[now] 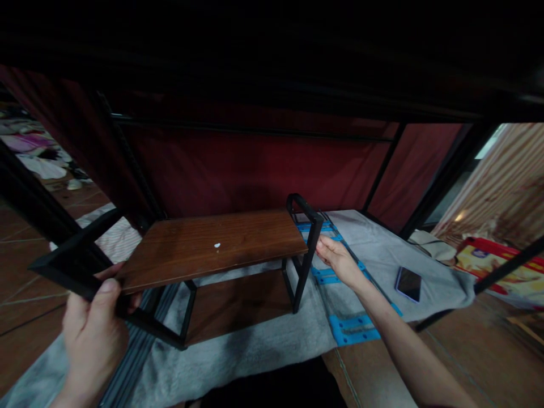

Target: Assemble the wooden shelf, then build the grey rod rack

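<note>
A small shelf with a brown wooden top board (216, 246) and black metal side frames stands tilted over a grey cloth. My left hand (96, 323) is wrapped round the black frame at its left end, thumb by the board's corner. At the other end, my right hand (335, 258) has its fingers closed against the right black frame (312, 243); the fingertips are partly hidden behind it. A lower brown board (242, 303) shows beneath the top one. There is a small white spot on the top board.
Blue-ended racks (355, 328) lie on the grey cloth (272, 343), with a phone (408, 284) to their right. Dark metal bars (131, 323) lie at the left. A black frame surrounds the space, backed by a dark red curtain (263, 170). A red box (501, 269) stands far right.
</note>
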The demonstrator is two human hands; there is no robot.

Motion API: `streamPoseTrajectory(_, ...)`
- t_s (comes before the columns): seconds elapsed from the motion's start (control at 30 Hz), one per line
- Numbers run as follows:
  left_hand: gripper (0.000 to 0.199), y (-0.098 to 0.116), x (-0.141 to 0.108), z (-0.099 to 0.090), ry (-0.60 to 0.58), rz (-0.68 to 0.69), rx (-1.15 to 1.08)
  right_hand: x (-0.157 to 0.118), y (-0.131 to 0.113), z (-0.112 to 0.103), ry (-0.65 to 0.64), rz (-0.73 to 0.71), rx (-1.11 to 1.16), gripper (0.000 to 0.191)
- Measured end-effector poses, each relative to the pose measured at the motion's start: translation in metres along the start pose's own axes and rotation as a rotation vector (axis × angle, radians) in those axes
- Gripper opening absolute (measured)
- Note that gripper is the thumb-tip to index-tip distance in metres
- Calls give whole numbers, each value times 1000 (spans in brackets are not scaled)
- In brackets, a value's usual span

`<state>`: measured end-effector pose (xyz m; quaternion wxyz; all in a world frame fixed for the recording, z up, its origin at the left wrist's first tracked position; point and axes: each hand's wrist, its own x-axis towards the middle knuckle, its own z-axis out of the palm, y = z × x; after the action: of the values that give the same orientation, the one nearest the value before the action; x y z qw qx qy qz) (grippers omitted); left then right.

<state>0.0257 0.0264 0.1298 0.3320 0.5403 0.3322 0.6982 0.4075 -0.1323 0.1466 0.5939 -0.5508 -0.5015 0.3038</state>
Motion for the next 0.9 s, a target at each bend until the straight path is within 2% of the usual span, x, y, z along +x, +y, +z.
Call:
streamPoseTrajectory(0.2,32,5,-1,3,36,-69,-21,-2,-22,2,-32,152,129,48)
streamPoseTrajectory(0.37,31,6,0,3,-16,-35,-39,-3,-21,-4,-90,207,90,43)
streamPoseTrajectory(0.43,34,5,0,0,-30,-46,-28,-4,-19,-5,-70,151,-26,42)
streamPoseTrajectory(0.57,42,5,-1,-4,-56,-103,-65,-13,-16,-5,64,-141,-450,36)
streamPoseTrajectory(0.63,43,6,-2,-5,-62,-140,-135,-18,-14,-6,106,-225,-571,30)
streamPoseTrajectory(0.77,37,4,-1,-7,-41,-96,-245,-21,-8,-10,141,-271,-635,26)
streamPoseTrajectory(0.9,34,-3,-2,-11,-30,-52,-230,-18,2,-14,141,-289,-600,30)
